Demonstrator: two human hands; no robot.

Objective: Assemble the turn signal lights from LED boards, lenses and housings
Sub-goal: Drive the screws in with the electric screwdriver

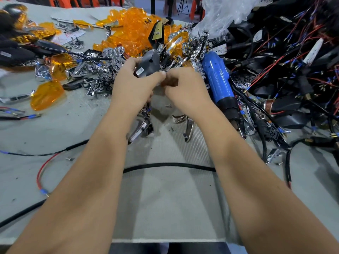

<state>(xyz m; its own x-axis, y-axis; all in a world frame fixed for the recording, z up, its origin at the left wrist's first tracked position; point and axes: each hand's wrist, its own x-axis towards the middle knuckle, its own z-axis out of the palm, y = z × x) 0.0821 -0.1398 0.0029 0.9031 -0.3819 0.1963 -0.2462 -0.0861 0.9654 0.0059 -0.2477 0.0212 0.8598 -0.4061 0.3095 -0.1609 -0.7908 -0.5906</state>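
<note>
My left hand [134, 83] grips a dark grey turn signal housing [149, 64] with a small label near its lower end, held above the table's middle. My right hand [183, 85] is curled right beside it, its fingertips meeting the housing's lower edge; what they pinch is hidden. Behind the hands lies a heap of orange lenses [135, 28] and chrome reflector pieces [185, 46]. One loose orange lens [46, 95] lies at the left. Black housings with red and black wires [286, 70] are piled at the right.
A blue electric screwdriver [219, 79] lies just right of my right hand. Chrome trim pieces [141, 129] sit under my wrists. A black cable [165, 165] and a red wire [41, 171] cross the grey mat [165, 208]. Small screws are scattered around.
</note>
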